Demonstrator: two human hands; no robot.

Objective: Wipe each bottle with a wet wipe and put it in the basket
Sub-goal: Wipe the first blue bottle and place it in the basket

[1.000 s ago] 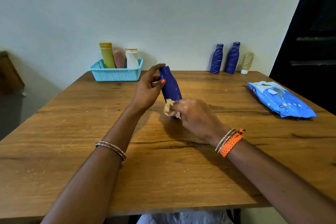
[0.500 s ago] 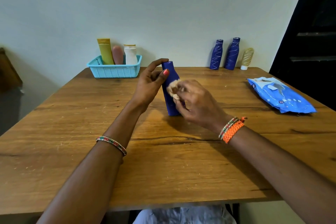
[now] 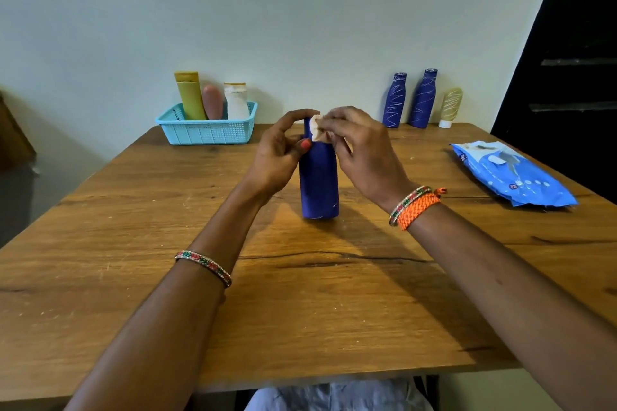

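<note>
While the left hand [image 3: 280, 157] steadied the bottle [image 3: 319, 183] upright, its grip curled round the neck, the right hand [image 3: 360, 147] pinched the wipe [image 3: 316, 128] at the top; a hard rub could have tipped it on the tabletop [image 3: 300, 294].

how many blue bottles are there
3. One bottle stands mid-table, held by the left hand and wiped by the right hand. Two more stand by the wall, far right. None visibly hidden.

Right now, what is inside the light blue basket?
Three containers stand in the basket: a yellow tube, a pink bottle and a white bottle. The basket wall covers their lower parts and the floor.
</note>
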